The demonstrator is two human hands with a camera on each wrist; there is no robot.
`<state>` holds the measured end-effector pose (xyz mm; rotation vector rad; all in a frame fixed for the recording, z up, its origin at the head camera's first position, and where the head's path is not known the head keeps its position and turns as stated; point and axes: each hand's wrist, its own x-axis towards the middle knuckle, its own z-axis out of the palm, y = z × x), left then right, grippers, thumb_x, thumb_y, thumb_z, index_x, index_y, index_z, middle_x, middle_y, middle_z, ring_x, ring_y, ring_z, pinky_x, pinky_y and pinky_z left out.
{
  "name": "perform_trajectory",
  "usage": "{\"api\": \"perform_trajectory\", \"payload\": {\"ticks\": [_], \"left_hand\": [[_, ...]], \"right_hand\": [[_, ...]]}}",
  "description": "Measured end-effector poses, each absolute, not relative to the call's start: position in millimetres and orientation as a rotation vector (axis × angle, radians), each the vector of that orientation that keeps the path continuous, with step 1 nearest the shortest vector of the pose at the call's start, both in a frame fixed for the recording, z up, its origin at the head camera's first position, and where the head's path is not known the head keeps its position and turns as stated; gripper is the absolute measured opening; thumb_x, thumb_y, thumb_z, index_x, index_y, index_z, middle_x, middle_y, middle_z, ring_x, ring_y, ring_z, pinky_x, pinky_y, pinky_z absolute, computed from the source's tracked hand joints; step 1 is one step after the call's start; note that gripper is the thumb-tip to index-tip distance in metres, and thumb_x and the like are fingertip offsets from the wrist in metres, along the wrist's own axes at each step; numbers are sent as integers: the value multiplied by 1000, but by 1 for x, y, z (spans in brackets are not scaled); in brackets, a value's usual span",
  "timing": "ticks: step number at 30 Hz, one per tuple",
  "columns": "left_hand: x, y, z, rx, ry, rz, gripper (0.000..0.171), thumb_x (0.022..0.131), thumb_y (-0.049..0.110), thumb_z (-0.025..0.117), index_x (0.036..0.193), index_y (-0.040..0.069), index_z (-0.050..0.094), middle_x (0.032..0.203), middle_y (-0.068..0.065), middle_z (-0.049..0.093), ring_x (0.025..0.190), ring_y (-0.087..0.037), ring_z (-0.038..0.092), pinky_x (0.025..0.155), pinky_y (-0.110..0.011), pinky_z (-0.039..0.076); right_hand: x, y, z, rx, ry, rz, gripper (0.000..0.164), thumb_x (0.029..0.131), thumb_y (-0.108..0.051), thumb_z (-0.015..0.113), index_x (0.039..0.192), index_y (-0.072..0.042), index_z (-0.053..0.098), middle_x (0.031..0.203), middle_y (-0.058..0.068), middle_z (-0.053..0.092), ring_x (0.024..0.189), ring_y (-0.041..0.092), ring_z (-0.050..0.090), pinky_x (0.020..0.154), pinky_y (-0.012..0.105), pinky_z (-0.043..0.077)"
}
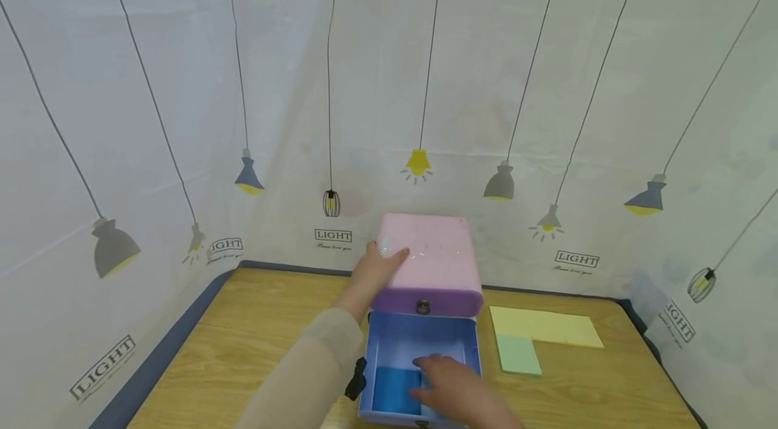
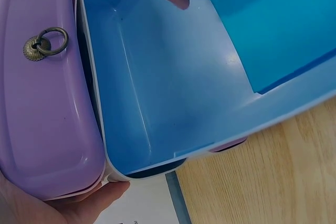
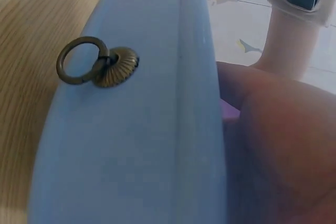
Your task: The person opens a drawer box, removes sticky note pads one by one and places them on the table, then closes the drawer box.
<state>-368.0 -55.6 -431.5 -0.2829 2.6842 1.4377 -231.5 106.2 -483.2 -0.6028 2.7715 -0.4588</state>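
Observation:
A small drawer box with a pink top [image 1: 428,257] and a purple upper drawer front [image 1: 398,302] stands against the back wall. My left hand [image 1: 378,270] grips its left edge, thumb over the top and fingers along the side. Below, a blue drawer [image 1: 419,331] is pulled out towards me. Inside it lies a bright blue square pad [image 1: 395,390]. My right hand [image 1: 452,388] reaches over the drawer's front right part, thumb and forefinger spread apart by the pad. A pale blue piece beside the pad is partly covered by this hand.
Right of the box, a yellow paper sheet [image 1: 559,327] and a green paper square [image 1: 519,355] lie on the wooden table [image 1: 608,388]. A brass ring pull [image 3: 84,61] sticks out from the blue drawer's front. Cloth printed with lamps [image 1: 377,111] hangs close behind the box.

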Motion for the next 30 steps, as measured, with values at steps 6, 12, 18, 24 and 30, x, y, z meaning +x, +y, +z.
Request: {"api": "perform_trajectory", "payload": {"ticks": [6,12,18,24,30], "left_hand": [[-368,-54,-432,-288,2680,1438,96,73,70,50,140,8,20,123,-19,47,98,-29,52,80,-44,44],[-368,-54,-434,-288,2684,1441,97,72,71,50,140,8,20,122,-19,47,97,-29,52,80,-45,44],[-368,-54,-435,-297,2696,1432,98,71,72,50,140,9,21,123,-19,47,98,-29,52,80,-44,44],[-368,-54,-433,-307,2692,1431,96,72,70,50,140,9,21,123,-19,47,98,-29,52,81,-45,44],[-367,-54,-430,-322,2698,1411,93,73,69,51,139,9,23,120,-19,49,96,-29,53,79,-45,45]], "right_hand": [[-231,99,-487,-606,2749,-531,51,79,-47,61,116,-12,59,105,3,61,96,22,56,81,46,46],[-228,95,-490,-617,2751,-518,55,79,-52,58,116,-13,58,106,3,60,99,22,55,83,46,45],[-227,95,-492,-622,2730,-516,56,79,-53,57,117,-11,58,107,5,59,99,22,54,84,46,44],[-224,95,-492,-655,2740,-530,56,79,-51,58,116,-9,58,106,5,58,98,23,53,84,45,44],[-221,97,-489,-646,2719,-618,55,80,-51,58,117,-10,58,105,3,56,96,20,53,81,43,46]]}}
